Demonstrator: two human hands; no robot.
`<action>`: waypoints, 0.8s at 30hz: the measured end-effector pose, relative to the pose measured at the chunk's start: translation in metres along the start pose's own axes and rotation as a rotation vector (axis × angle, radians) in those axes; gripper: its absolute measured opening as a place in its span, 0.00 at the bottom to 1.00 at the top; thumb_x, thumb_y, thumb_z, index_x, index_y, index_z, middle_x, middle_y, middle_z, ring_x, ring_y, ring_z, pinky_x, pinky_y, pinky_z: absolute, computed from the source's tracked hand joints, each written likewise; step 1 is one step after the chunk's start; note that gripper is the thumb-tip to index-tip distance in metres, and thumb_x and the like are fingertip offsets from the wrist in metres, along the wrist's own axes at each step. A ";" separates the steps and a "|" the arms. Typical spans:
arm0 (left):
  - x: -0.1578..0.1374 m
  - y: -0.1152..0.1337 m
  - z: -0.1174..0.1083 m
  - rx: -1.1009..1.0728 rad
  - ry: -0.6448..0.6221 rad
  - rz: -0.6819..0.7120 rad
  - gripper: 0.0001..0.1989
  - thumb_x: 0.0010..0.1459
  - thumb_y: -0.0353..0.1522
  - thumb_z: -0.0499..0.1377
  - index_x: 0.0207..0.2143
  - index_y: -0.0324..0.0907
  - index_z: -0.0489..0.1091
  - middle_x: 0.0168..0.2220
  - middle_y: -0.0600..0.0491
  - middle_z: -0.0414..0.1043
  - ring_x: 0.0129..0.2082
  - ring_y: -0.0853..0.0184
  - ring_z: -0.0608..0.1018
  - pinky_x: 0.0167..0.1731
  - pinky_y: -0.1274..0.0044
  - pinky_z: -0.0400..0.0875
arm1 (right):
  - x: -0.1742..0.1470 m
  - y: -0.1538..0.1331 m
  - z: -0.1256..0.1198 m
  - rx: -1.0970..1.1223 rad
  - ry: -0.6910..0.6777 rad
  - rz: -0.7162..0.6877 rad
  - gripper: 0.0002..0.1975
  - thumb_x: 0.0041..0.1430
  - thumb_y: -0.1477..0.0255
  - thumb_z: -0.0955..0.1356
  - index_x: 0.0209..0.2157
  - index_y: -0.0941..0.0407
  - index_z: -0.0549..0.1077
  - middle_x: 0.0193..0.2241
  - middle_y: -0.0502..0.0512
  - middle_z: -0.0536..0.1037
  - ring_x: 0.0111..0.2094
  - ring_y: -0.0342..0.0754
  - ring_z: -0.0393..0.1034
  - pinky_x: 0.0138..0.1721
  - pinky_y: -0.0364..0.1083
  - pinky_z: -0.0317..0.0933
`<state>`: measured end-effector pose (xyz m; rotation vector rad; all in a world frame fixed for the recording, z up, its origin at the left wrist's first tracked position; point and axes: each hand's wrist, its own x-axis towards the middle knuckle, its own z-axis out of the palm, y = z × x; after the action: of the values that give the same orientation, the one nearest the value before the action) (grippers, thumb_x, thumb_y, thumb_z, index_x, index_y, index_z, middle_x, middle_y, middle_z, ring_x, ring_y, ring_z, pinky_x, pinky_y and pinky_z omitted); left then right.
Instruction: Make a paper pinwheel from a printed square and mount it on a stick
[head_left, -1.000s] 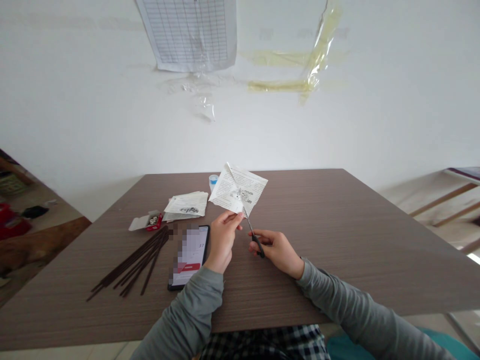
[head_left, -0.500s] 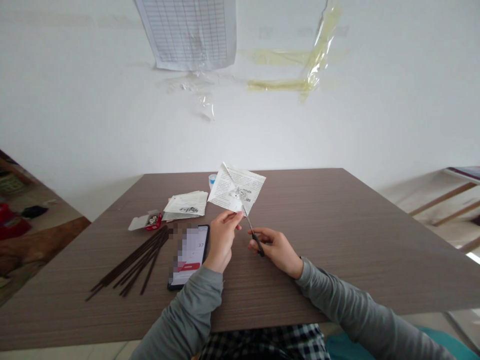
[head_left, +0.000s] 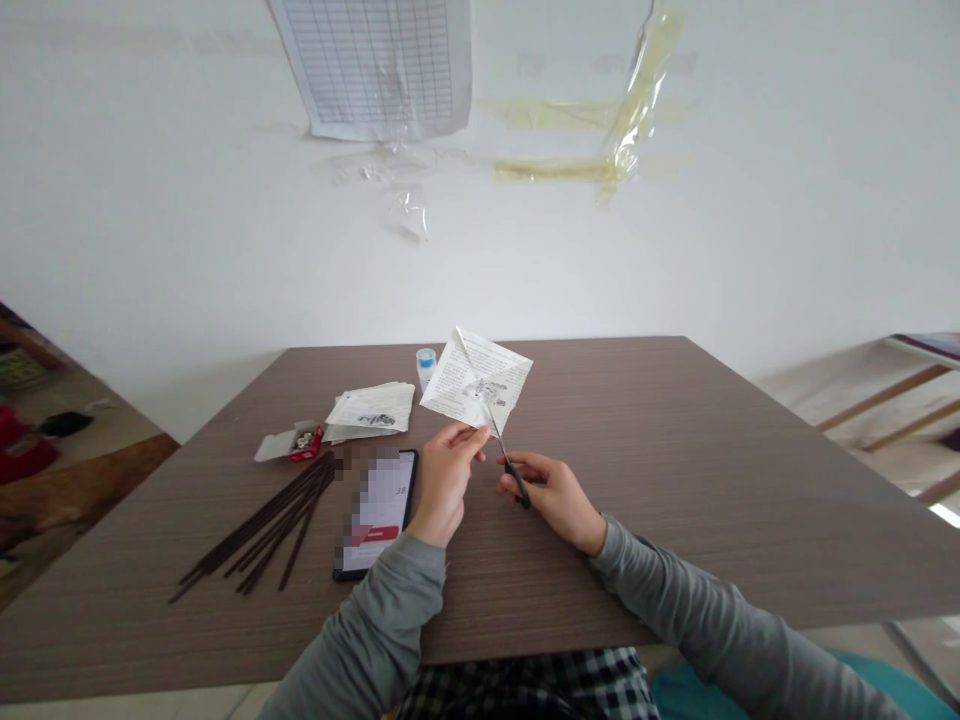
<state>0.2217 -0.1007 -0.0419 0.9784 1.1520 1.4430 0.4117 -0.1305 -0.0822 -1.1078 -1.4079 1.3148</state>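
Left hand (head_left: 445, 480): thumb and fingers pinched together on the near corner of the sheet

Right hand (head_left: 559, 500): fingers wrapped around the handles of the scissors

Scissors (head_left: 514, 482): black handles, metal blades, lying at three o'clock of the left hand; blades point to eleven o'clock and meet the sheet's near part; depth of any cut cannot be told

Sheet (head_left: 480, 380): printed paper with a small picture, creased, raised above the table at one o'clock of the left hand

Further items, hours read from the left hand:

Phone (head_left: 386, 500): eight o'clock, just beside the wrist, screen lit, part blurred into squares

Sticks (head_left: 259, 525): dark brown, fanned loosely, nearly nine o'clock, beyond the phone

Box (head_left: 306, 450): red, flap open, small metallic pieces inside, between nine and ten

Papers (head_left: 367, 410): printed, stacked, between ten and eleven

Tube (head_left: 426, 367): clear with blue, just before twelve, near the sheet's edge

Table (head_left: 645, 430): brown, wood-grained, beneath all

Wall (head_left: 262, 250): white, at twelve; chart (head_left: 382, 75) and yellowed tape (head_left: 555, 171) on it
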 end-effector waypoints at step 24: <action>-0.001 0.003 0.000 0.029 0.009 -0.014 0.24 0.41 0.51 0.86 0.29 0.44 0.85 0.29 0.50 0.85 0.25 0.68 0.74 0.25 0.76 0.53 | 0.002 0.001 0.000 -0.030 0.024 0.022 0.26 0.58 0.47 0.87 0.50 0.50 0.95 0.32 0.57 0.90 0.35 0.60 0.84 0.41 0.57 0.82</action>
<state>0.2207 -0.1022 -0.0388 0.9837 1.1870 1.4242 0.4115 -0.1288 -0.0829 -1.1588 -1.4057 1.2955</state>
